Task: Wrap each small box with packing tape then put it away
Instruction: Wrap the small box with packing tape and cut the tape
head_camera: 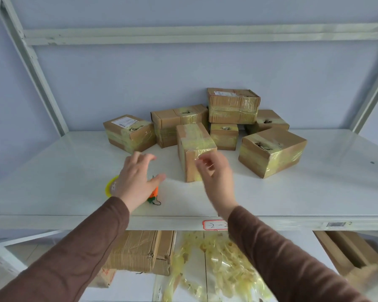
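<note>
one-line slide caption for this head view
Both hands, left hand and right hand, reach toward a taped box standing before six others on a white shelf.

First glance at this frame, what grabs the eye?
A cluster of taped cardboard boxes at the back of the white shelf, one stacked on the others. In front, an upright box stands nearest both open hands: the right hand is at its front face, while the left hand hovers over a yellow tape roll and an orange cutter.
</note>
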